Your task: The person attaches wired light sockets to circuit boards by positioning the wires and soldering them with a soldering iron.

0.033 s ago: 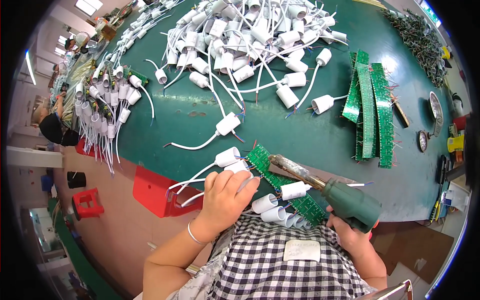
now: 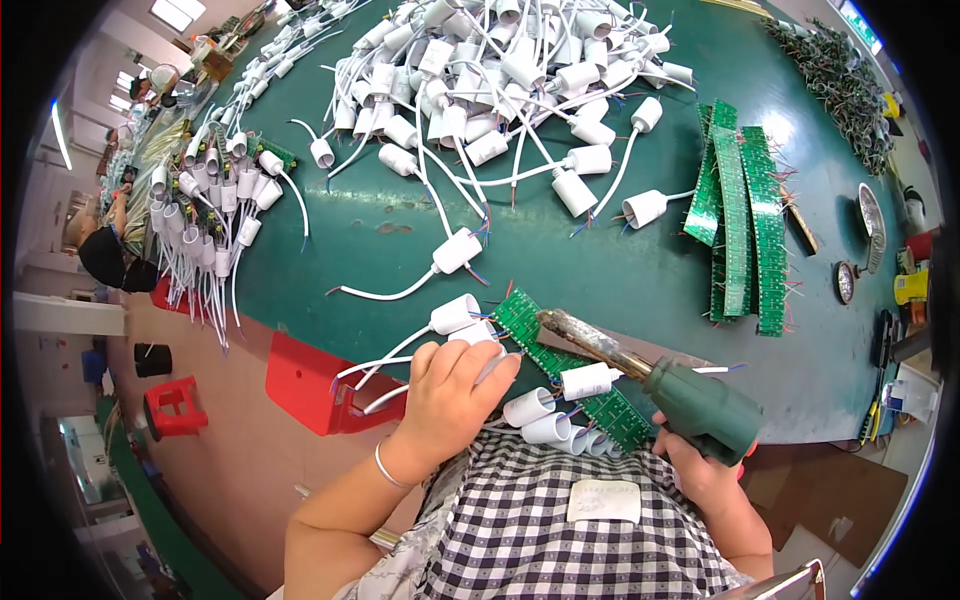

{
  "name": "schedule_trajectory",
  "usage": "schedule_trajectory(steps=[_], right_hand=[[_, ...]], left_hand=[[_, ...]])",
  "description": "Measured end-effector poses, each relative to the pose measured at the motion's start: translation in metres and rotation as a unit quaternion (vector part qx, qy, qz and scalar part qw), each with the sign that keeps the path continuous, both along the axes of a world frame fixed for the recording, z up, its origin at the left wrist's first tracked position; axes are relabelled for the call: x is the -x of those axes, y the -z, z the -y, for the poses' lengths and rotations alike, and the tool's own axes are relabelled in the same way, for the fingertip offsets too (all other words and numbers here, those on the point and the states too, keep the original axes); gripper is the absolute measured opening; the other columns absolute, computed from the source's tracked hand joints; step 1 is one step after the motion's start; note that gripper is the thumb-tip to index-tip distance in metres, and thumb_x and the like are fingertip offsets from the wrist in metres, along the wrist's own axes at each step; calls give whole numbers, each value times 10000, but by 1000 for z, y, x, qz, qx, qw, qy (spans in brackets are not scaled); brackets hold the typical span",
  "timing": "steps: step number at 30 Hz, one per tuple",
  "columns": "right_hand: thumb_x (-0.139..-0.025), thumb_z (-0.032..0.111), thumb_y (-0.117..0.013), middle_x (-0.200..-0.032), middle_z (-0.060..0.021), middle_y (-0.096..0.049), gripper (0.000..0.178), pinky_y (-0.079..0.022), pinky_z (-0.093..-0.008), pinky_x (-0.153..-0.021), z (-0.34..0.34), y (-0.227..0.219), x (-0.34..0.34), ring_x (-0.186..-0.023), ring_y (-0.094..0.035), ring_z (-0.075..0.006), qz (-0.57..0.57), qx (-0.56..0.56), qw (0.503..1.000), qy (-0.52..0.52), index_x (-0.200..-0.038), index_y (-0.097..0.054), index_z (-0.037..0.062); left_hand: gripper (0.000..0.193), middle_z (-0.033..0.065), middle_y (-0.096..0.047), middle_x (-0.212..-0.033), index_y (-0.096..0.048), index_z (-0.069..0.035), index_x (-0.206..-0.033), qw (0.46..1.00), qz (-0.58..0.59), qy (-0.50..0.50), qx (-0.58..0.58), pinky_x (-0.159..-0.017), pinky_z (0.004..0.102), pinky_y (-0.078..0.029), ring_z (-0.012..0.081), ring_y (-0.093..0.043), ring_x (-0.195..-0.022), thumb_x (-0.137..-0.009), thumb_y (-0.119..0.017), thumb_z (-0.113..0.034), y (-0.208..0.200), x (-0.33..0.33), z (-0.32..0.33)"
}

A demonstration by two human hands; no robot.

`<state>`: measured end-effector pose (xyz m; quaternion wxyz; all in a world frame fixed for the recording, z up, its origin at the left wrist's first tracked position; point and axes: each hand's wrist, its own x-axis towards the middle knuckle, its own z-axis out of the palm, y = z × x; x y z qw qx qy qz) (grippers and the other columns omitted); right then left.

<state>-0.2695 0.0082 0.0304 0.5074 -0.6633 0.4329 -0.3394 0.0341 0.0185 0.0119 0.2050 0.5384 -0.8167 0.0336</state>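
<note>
My left hand (image 2: 452,392) is closed, its fingers curled round a white cylindrical casing (image 2: 495,368) that it partly covers; the fingertips are hidden. Beside it, another white casing with a cable (image 2: 455,314) lies at the upper end of a green circuit board strip (image 2: 522,318). Thin coloured wires run from several casings (image 2: 530,406) to this board. My right hand (image 2: 700,470) is wrapped beneath the green body of a soldering gun (image 2: 705,408). Its scorched metal barrel (image 2: 590,338) reaches left over the board, and one white casing (image 2: 586,381) lies just below the barrel.
A large heap of white cabled casings (image 2: 500,80) covers the back of the green table (image 2: 380,240). Stacked circuit board strips (image 2: 740,220) lie at right, near a dark wire bundle (image 2: 835,90). More casings (image 2: 210,210) hang over the left edge, by a red stool (image 2: 310,385).
</note>
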Motion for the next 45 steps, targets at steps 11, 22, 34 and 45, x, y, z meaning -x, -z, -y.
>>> schedule_trajectory(steps=[11,22,34,45], right_hand=[[-734,-49,-594,-971,-120,-635,369,-494,-303,-667,-12,-8,-6,-743,-607,-193,7,-104,993,62,-1102,-600,-16],[-695,-5,-680,-930,-108,-646,309,-490,-336,-707,-13,-11,-10,-795,-621,-235,38,-178,976,122,-1003,-662,4],[-776,-108,-512,-946,-107,-626,355,-513,-264,-614,-10,-6,-4,-675,-606,-140,-23,-57,998,6,-1119,-565,-36],[-697,11,-711,-996,-100,-688,291,-481,-353,-854,-8,-10,-6,-936,-637,-258,-81,-48,996,5,-985,-680,36]], left_hand=[[377,70,-546,-964,-660,-62,-980,997,-67,26,-11,-735,367,-456,247,-559,-860,-621,-770,-35,-7,3,12],[400,28,-541,-1025,-663,-95,-1019,997,-37,-43,-46,-848,381,-385,247,-470,-982,-636,-778,-100,-8,10,6],[369,63,-532,-1020,-667,-55,-966,996,-83,25,2,-801,370,-447,257,-518,-919,-612,-768,-30,6,0,11],[402,97,-538,-1043,-657,-20,-982,991,-119,46,-33,-794,376,-486,284,-559,-921,-593,-757,-11,-4,1,12]])
